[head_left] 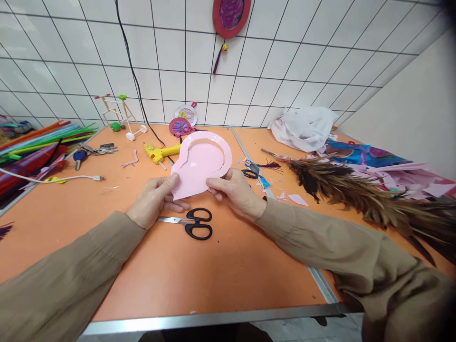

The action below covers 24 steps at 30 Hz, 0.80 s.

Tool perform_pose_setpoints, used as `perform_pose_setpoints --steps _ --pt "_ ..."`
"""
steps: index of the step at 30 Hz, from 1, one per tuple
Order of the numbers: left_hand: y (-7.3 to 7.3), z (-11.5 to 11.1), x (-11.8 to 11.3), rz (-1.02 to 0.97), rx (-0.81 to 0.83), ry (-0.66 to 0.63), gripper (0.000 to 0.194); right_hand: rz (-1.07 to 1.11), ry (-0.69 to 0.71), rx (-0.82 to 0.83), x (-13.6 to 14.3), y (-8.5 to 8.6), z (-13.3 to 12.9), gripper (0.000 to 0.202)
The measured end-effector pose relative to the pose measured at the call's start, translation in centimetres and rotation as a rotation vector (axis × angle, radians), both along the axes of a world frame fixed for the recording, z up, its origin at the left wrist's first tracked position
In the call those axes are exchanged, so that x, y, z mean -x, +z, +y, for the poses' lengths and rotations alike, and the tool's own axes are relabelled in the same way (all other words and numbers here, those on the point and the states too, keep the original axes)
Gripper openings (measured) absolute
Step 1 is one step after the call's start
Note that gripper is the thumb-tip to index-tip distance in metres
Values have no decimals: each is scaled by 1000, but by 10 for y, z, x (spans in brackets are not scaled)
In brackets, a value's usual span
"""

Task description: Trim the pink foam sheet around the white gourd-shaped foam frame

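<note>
A pink foam or paper piece [199,164] is held up above the orange table, a curved pink rim standing out along its round upper edge. My left hand [156,197] pinches its lower left side between thumb and fingers. At its lower right edge, my right hand [237,192] grips it, thumb on top. Black-handled scissors [198,223] lie on the table just below the hands, their blades pointing left and the tips close to my left hand. Behind the pink piece, a yellow glue gun [162,152] rests on the table.
The orange table [213,285] has a metal edge. Left are keys [103,149], a white cable [71,179] and colourful sticks [53,135]. Right are a second pair of scissors [250,174], brown feathers [342,185] and a white plastic bag [304,126]. A stick frame [121,111] stands behind.
</note>
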<state>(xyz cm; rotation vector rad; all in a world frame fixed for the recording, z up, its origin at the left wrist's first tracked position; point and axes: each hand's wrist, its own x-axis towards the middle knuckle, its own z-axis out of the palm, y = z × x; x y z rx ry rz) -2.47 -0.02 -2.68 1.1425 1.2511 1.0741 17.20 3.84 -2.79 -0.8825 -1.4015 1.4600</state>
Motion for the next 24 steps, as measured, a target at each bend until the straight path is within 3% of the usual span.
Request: perform_pose_setpoints --steps 2,5,7,8,11,15,21,24 --pt "1 1 6 306 -242 186 52 11 -17 20 0 0 0 24" --pt "4 0 13 804 -861 429 25 32 -34 49 1 0 -1 26" --pt "6 -2 15 1007 -1288 378 17 47 -42 72 2 0 -3 27" --pt "6 -3 13 1083 -1433 302 22 54 -43 86 3 0 -4 27" --pt "2 -6 6 1248 -1653 162 35 74 -39 125 4 0 -6 27" --pt "-7 -4 -2 1279 -1681 189 25 97 -10 136 5 3 -12 27" --pt "-6 -4 -4 942 -1097 17 10 104 8 137 7 5 -15 29" --pt "-3 -5 -6 776 -926 15 6 86 6 116 7 4 -14 34"
